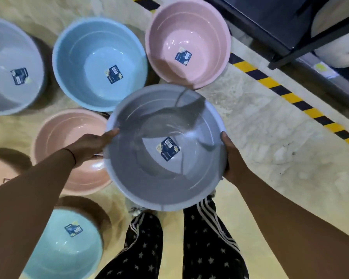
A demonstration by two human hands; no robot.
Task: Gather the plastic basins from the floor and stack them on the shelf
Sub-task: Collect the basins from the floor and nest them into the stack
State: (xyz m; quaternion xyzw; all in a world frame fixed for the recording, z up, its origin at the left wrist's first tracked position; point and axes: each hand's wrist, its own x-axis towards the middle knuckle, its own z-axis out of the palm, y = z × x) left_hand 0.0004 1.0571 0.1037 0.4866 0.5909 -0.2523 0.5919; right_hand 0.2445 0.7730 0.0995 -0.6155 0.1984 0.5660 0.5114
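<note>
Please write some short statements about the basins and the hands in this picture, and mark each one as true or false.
1. The left hand and the right hand each hold the rim of the held grey basin. True.
2. The held grey basin has no label inside. False: a dark label sits on its bottom.
3. A pink basin stands on the floor beside the striped tape. True.
4. The blue basin lies upside down. False: it opens upward.
5. The held grey basin rests on the shelf. False: it is in the air, apart from the shelf.
</note>
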